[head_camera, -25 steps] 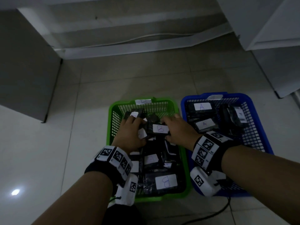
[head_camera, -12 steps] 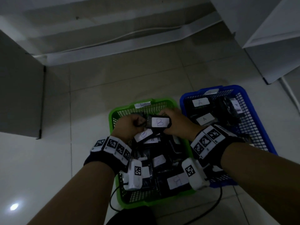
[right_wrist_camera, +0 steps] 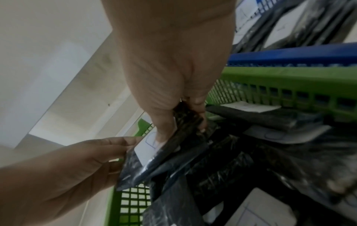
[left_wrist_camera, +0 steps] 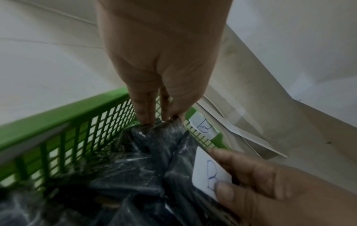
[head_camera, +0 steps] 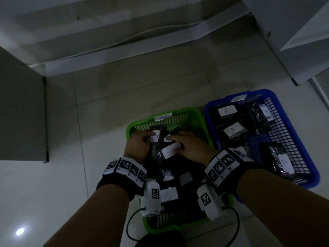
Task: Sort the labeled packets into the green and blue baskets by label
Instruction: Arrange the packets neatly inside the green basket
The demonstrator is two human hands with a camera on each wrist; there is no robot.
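Note:
A green basket (head_camera: 178, 111) on the floor holds several black packets with white B labels. Beside it on the right, a blue basket (head_camera: 263, 91) holds packets labelled A (head_camera: 227, 110). Both hands are at the far end of the green basket, on one black B packet (head_camera: 156, 138) (left_wrist_camera: 208, 172) (right_wrist_camera: 146, 148). My left hand (head_camera: 151, 135) (left_wrist_camera: 160, 120) pinches its dark plastic edge. My right hand (head_camera: 170, 139) (right_wrist_camera: 183, 130) pinches it with the thumb on the label. Another B packet (head_camera: 169, 150) lies just under the right hand.
A grey cabinet (head_camera: 21, 113) stands at the left and white furniture (head_camera: 302, 56) at the back right. A cable (head_camera: 142, 35) runs along the wall base. Bare floor tiles (head_camera: 142, 86) lie beyond the baskets. Cords (head_camera: 130, 227) trail from the wrist cameras.
Both hands have carried the B packet down and left, to the far end of the green basket. Its label, facing up before, is now partly covered by fingers.

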